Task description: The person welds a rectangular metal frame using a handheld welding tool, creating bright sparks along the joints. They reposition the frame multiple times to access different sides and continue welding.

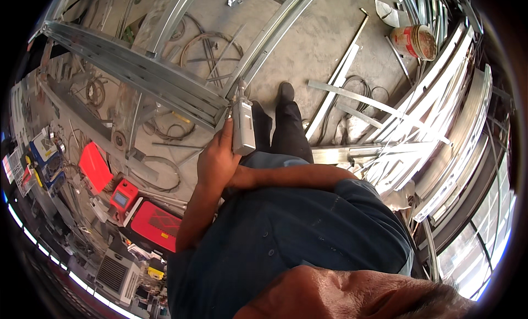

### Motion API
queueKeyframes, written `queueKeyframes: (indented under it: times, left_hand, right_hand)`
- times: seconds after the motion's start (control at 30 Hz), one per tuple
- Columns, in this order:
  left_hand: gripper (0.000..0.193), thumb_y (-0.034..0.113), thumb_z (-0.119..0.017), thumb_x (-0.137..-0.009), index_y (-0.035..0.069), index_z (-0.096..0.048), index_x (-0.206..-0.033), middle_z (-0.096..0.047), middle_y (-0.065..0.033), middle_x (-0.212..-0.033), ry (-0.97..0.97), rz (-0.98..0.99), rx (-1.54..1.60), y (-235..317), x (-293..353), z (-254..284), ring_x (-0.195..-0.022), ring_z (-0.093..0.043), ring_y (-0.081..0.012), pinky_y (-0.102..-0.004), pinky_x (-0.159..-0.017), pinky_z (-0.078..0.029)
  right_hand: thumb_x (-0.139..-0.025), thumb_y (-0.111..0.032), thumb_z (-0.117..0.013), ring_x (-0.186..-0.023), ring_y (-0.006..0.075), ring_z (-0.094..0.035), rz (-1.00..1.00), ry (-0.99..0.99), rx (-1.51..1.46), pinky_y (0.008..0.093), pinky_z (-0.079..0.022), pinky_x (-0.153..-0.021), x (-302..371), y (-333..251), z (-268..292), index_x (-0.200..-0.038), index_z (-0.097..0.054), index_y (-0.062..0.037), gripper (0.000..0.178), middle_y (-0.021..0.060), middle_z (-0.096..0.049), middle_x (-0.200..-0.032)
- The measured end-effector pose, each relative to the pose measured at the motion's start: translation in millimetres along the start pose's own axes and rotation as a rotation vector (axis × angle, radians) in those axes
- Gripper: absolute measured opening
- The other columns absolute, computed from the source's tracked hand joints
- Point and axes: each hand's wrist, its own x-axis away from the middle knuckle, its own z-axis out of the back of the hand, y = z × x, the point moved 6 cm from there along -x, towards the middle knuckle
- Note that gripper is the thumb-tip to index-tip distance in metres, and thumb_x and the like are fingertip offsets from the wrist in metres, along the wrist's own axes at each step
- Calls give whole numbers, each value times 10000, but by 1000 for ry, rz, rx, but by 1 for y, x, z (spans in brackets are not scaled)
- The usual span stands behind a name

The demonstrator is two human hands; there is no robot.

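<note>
My left-hand fingers (226, 133) are wrapped around a grey handheld tool (242, 126), its tip pressed to the end of the aluminium frame (137, 71) that runs off to the upper left. My right hand is tucked behind my left wrist, so I cannot tell how its fingers sit. Below stands my black shoe (285, 92) on concrete floor (313, 50); a red case (155, 225) lies left.

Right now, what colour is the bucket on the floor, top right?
The bucket is red with a dirty whitish rim and inside; the head view shows it.
</note>
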Motion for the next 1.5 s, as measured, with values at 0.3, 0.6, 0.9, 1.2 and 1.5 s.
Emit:
queueKeyframes:
  times: [0.3,0.6,0.9,1.2,1.5]
  left_hand:
    - [833,163,-741,-768,106,-379,-1516,-646,-200,-1189,-42,30,8,-5,-8,2,-1004,-663,-408,-484,-820,-560]
    - [706,279,-689,-858,93,-427,-1486,-640,-239,-1235,-34,45,26,-2,-11,2,-1027,-662,-446,-506,-826,-557]
    - [930,104,-798,-710,102,-347,-1523,-643,-176,-1185,-53,38,-35,2,-12,4,-990,-670,-392,-482,-796,-567]
    - [766,218,-736,-811,120,-411,-1498,-651,-231,-1195,-81,98,16,6,-16,11,-1019,-659,-436,-499,-838,-548]
    - [815,167,-773,-776,84,-392,-1491,-661,-176,-1154,-40,47,-42,7,-13,11,-957,-680,-394,-487,-766,-570]
  right_hand:
    - [-884,-181,-728,-1176,230,-575,73,43,1,372,-472,-1004,-8,-2,3,-1218,-624,-3,392,137,-646,-1240]
    - [-835,-185,-765,-1085,187,-590,113,70,-65,351,-506,-906,-8,1,5,-1195,-626,2,428,118,-668,-1162]
    - [-812,-170,-776,-1103,185,-590,162,109,-34,359,-502,-925,-5,-11,5,-1213,-621,0,462,121,-670,-1175]
    - [-792,-161,-783,-1012,174,-621,179,90,-41,349,-523,-851,-10,-2,2,-1154,-649,0,419,100,-693,-1108]
    - [-790,-153,-773,-990,176,-625,79,87,-140,345,-525,-831,-2,-15,-3,-1133,-648,4,398,100,-696,-1060]
